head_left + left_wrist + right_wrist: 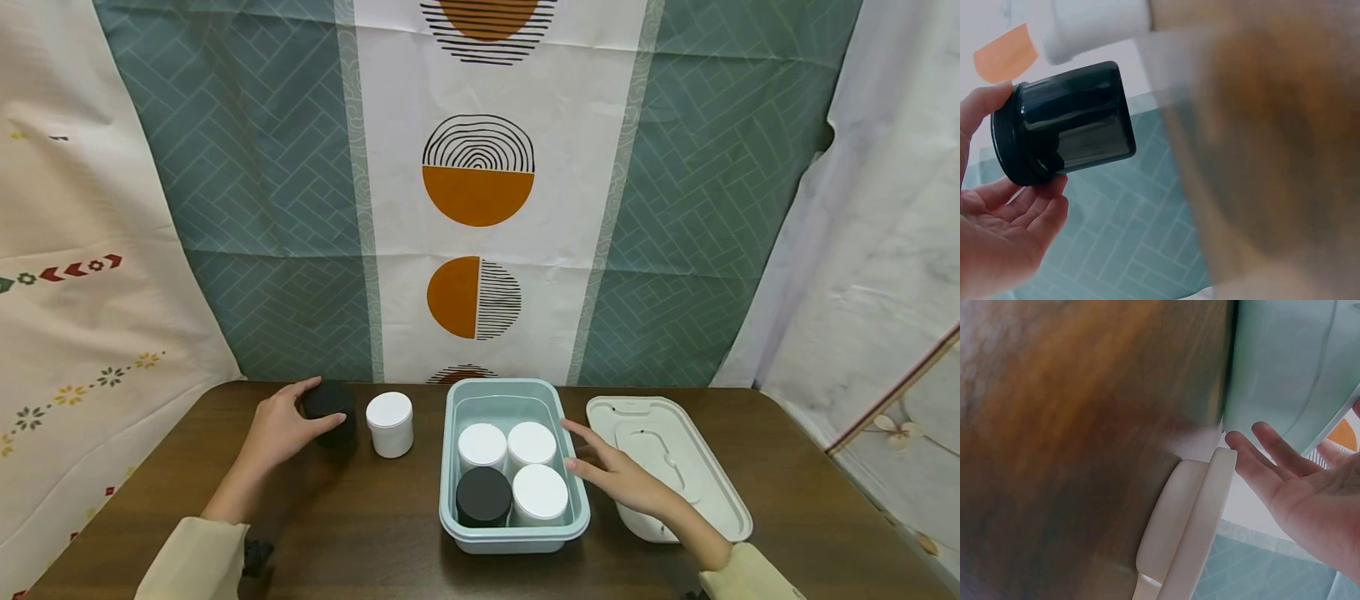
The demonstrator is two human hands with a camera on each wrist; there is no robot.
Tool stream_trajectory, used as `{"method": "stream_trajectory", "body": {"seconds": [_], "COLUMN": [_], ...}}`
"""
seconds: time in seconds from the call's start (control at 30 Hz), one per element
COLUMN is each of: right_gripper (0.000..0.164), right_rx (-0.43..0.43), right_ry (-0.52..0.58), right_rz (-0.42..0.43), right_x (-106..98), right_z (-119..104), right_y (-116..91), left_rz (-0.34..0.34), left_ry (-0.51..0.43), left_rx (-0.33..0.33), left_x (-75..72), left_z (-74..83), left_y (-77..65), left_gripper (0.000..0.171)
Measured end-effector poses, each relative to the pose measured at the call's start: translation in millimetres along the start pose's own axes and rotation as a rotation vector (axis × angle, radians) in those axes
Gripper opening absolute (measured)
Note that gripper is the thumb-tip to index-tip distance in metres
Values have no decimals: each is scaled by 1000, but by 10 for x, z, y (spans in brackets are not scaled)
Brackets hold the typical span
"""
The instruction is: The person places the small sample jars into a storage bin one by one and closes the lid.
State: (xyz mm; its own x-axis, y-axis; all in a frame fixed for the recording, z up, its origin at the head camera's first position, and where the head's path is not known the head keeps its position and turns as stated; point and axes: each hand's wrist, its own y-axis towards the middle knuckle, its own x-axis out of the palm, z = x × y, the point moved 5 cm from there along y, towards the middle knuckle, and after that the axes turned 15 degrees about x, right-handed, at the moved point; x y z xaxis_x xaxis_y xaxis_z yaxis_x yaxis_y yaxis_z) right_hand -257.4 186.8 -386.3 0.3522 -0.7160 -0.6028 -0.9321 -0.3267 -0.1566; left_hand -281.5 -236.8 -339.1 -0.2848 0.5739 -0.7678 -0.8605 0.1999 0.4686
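Note:
My left hand (282,425) grips a black lidded jar (330,410) at the lid, thumb on one side and fingers on the other. In the left wrist view, backdrop cloth shows between the base of the black jar (1079,122) and the tabletop, so it is held off the table. A white jar (390,425) stands just to its right. At the right side of a light blue tub (505,404), my right hand (611,473) has loosely extended fingers by the rim and holds nothing. Inside the tub are three white-lidded jars (531,443) and one black-lidded jar (483,497).
A pale lid (705,475) lies right of the tub, partly under the right forearm, seemingly propped on something pale. All stand on a dark wooden table (360,533). A patterned cloth (480,242) hangs behind the table's far edge, with pale cloths at both sides.

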Motion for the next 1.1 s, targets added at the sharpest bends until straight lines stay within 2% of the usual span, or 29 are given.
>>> {"method": "stream_trajectory", "body": {"seconds": [0.27, 0.57, 0.73, 1.1], "right_gripper": [58, 59, 59, 58], "right_rx": [5, -5, -4, -13], "right_ry": [-4, 5, 16, 27], "right_rz": [4, -6, -17, -21], "right_x": [-7, -5, 3, 5], "right_z": [12, 16, 16, 7], "right_y": [2, 3, 1, -3], "left_rz": [126, 239, 249, 207], "left_ry": [-3, -69, -152, -310], "left_rx": [-6, 27, 69, 160], "left_x": [-221, -218, -165, 81], "left_z": [185, 533, 743, 1141], "left_y": [92, 221, 292, 479], "left_gripper": [70, 65, 64, 66]}}
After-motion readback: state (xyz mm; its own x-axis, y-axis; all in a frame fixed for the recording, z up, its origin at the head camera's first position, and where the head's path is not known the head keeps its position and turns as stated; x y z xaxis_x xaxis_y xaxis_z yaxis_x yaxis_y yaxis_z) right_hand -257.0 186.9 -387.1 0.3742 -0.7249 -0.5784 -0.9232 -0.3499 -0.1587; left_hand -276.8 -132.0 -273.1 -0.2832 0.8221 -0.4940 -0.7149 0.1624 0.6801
